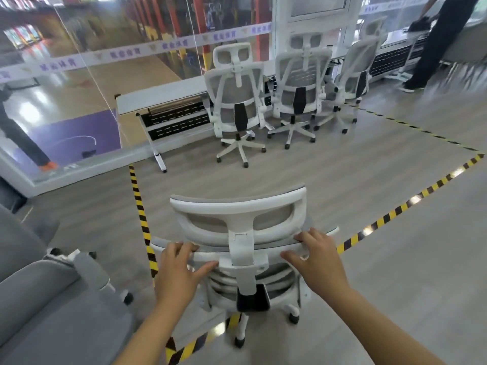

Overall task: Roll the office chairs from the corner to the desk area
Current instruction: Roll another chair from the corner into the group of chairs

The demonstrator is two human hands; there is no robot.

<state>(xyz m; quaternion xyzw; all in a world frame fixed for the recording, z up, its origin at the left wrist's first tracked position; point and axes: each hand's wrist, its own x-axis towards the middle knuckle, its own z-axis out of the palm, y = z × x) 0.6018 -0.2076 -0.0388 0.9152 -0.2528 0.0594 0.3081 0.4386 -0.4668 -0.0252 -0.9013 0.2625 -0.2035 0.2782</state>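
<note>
Chair gripped at the back rail, left hand and right hand curled over it, likely for steering. Faces the table ahead.

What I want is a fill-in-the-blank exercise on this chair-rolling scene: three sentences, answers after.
1. The left hand and right hand both grip the near chair by the top edge of its ____.
2. At the white desk, ____ office chairs stand parked.
3. The floor tape is striped black and ____.
Missing words: backrest; three; yellow.
</note>
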